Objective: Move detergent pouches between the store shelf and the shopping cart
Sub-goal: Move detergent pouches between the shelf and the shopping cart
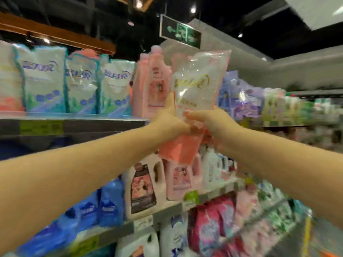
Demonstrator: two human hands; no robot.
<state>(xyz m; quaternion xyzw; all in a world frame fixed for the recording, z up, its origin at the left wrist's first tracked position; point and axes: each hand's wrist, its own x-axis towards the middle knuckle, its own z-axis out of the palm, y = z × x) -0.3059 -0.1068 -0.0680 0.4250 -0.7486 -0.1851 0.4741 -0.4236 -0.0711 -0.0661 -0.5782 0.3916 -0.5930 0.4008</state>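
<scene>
I hold a white and pink detergent pouch point(196, 86) upright in front of the top shelf point(74, 118), its pink bottom hanging below my hands. My left hand point(169, 117) grips its left edge, thumb pointing up along the pouch. My right hand point(209, 121) grips its lower right side, fingers curled over the front. White and blue pouches point(79, 86) stand in a row on the top shelf to the left. The shopping cart is out of view.
Pink bottles point(152, 84) stand on the top shelf just behind the pouch. Below are pink and white jugs point(146, 186), blue pouches point(107, 203) and red and pink pouches point(209, 225). Purple and green packs point(259, 104) line the shelves to the right. An exit sign point(180, 33) hangs above.
</scene>
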